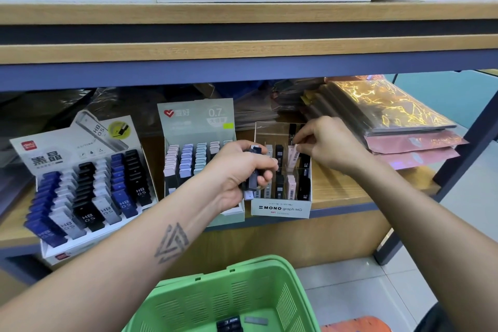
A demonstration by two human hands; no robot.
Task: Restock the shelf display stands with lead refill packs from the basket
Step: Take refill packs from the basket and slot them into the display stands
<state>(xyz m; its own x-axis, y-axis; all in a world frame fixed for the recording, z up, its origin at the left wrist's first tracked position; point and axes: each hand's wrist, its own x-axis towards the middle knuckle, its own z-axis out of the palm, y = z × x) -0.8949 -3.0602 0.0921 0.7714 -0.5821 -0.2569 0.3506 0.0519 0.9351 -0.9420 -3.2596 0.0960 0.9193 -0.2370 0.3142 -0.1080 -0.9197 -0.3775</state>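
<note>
A pale pink lead refill pack (294,153) is pinched in the right hand (327,144) and stands partly lowered into a back slot of the clear MONO display stand (281,209). If it goes in crooked it could catch a divider or tip the neighbouring packs. The left hand (239,172) has its grip clamped on a bundle of dark packs (253,179); loosen it and some may drop off the shelf (350,191). The slot floor seems hidden behind the fingers, and the green basket (229,296) is cut off below.
</note>
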